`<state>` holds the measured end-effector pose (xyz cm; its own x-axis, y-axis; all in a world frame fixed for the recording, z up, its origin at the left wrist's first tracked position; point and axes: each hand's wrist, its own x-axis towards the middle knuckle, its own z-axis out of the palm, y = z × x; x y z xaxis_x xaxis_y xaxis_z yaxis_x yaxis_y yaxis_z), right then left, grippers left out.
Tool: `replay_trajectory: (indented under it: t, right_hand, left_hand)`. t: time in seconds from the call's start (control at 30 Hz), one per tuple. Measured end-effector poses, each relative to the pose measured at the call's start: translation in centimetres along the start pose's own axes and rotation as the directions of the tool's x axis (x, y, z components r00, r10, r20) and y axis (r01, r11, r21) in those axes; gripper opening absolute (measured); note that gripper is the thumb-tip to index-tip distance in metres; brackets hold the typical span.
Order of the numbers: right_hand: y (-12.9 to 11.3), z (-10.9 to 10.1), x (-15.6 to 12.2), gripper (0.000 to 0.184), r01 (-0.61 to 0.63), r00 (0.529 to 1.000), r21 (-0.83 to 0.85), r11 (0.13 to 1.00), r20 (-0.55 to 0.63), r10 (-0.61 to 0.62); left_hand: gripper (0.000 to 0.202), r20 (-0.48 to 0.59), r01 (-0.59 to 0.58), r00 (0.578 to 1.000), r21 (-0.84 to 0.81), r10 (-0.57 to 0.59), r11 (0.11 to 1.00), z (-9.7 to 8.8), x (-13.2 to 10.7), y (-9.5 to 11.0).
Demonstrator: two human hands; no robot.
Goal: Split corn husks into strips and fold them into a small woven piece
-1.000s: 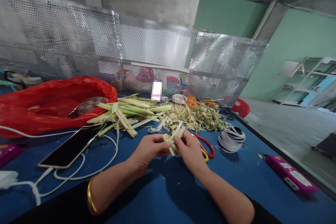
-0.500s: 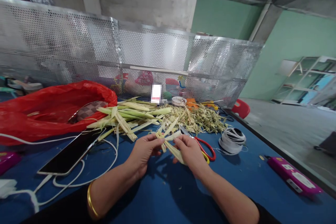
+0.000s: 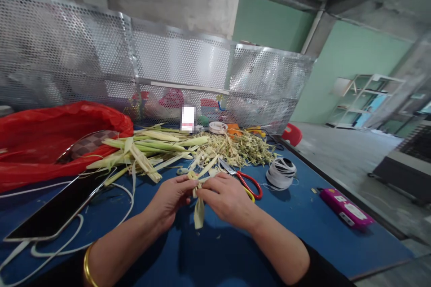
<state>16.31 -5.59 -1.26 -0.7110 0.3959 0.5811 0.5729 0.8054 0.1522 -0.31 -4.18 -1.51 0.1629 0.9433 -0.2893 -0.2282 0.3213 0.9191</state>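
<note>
Pale yellow corn husk strips point(image 3: 199, 214) are held between my two hands over the blue table, one wide end hanging down. My left hand point(image 3: 172, 198) is closed, thumb and forefinger pinching the strips where they cross. Close against it, my right hand point(image 3: 226, 197) is closed too, its fingertips on the same strips; its fingers partly hide the crossing. Just beyond the right hand lie red-handled scissors point(image 3: 249, 185), blades pointing away to the left. A second, yellow handle point(image 3: 250, 194) shows beside them, partly covered by the hand.
Behind my hands lie long green husks point(image 3: 158, 145) and a heap of shredded plant bits point(image 3: 235, 148). A red plastic bag point(image 3: 67, 121), a phone point(image 3: 57, 206) and a white cable are at left. White string roll point(image 3: 281, 173) and purple packet point(image 3: 346, 208) sit right. A perforated screen point(image 3: 182, 63) stands behind.
My right hand has moved in against the left and turned over the strips. The husk end that pointed right now hangs down. The whole view has shifted, moving the table's things leftward.
</note>
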Motion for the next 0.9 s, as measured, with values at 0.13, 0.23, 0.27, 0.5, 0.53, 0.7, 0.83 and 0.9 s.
replay_trajectory:
  t: [0.13,0.23,0.27,0.5,0.53,0.7,0.83,0.9]
  right_hand:
    - [-0.1,-0.4,0.1,0.015,-0.155,0.969,0.219,0.963,-0.156,0.191]
    - [0.0,-0.6,0.2,0.01,-0.309,0.885,0.376,0.874,-0.224,0.409]
    - [0.1,-0.6,0.1,0.01,-0.346,0.86,0.408,0.845,-0.221,0.459]
    - [0.6,0.0,-0.1,0.016,-0.492,0.832,0.336,0.803,-0.09,0.548]
    - [0.5,0.1,-0.1,0.017,-0.512,0.822,0.324,0.796,-0.085,0.563]
    - [0.0,0.2,-0.1,0.019,-0.586,0.773,0.325,0.742,-0.052,0.633]
    - [-0.3,0.5,-0.1,0.019,-0.609,0.762,0.315,0.728,-0.022,0.648]
    - [-0.2,0.5,-0.1,0.019,-0.615,0.758,0.319,0.721,-0.014,0.653]
  left_hand:
    - [0.026,0.061,-0.102,0.994,0.118,0.095,0.988,0.4,-0.5,0.1]
    - [0.027,0.124,-0.185,0.979,0.206,0.162,0.961,0.8,-1.1,0.4]
    - [0.026,0.143,-0.202,0.975,0.229,0.172,0.952,0.9,-1.2,0.5]
    - [0.022,0.227,-0.171,0.969,0.317,0.1,0.933,1.0,-1.6,0.6]
    - [0.023,0.233,-0.158,0.969,0.307,0.087,0.938,1.0,-1.6,0.6]
    - [0.019,0.235,-0.176,0.966,0.282,0.11,0.943,1.1,-1.6,0.2]
    - [0.014,0.162,-0.175,0.979,0.335,0.127,0.926,1.2,-1.5,-0.4]
    - [0.014,0.138,-0.154,0.984,0.331,0.114,0.931,1.2,-1.5,-0.4]
